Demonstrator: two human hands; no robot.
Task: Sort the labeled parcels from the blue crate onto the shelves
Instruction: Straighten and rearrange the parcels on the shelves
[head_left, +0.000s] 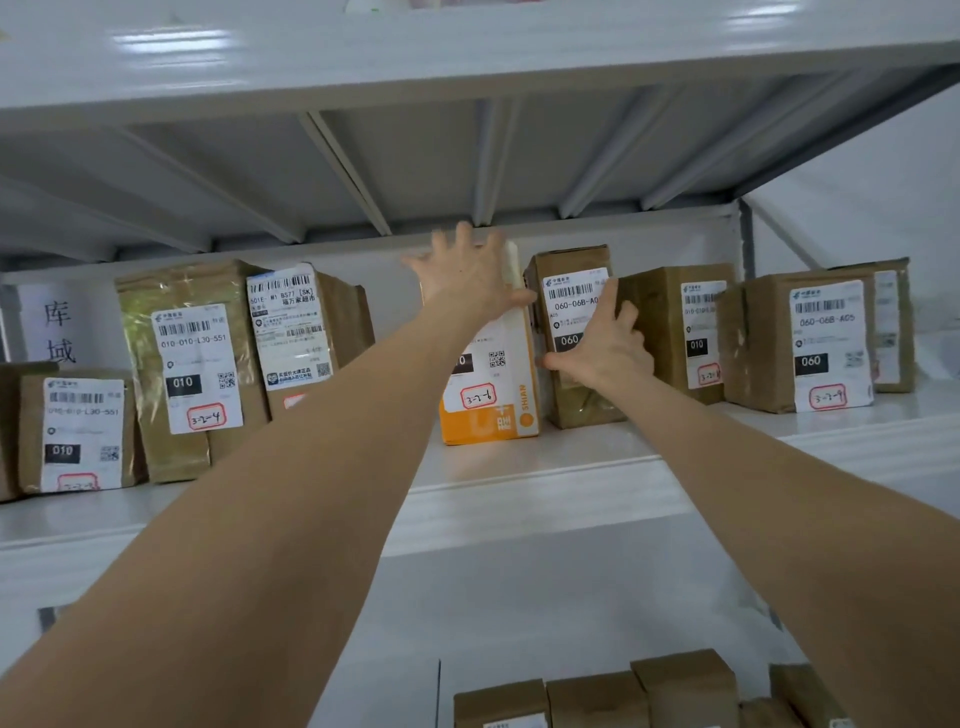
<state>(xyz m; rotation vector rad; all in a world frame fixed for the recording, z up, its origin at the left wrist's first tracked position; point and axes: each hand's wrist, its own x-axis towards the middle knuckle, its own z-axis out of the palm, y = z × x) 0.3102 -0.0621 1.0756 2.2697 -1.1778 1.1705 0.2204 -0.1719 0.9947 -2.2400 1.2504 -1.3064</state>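
Up on the white shelf, amid a row of taped brown cartons, the orange-and-white parcel stands upright, label facing me, with a red-ringed note that reads 3-2-6; the blue crate is out of view. My left hand lies spread on the upper part of that parcel, fingers straight and fanned past its top edge, thumb along its right edge; it presses rather than clasps. My right hand rests against the front of the brown carton just beside it, labelled 060-06B; the thumb splays left and the fingers are loosely bent and, as far as I can see, clasp nothing. The two parcels look touching, or very nearly.

I judge the step to be seating the orange parcel in its slot and squaring the row. Pushing from so high could tip it backward, so I would bring the pressure lower and keep it even; the right hand should brace the brown carton so it does not slide toward its neighbour; both labels should end facing out, the handwritten code unobscured; I would lift the left hand only once the parcel stands by itself, well back from the shelf lip.
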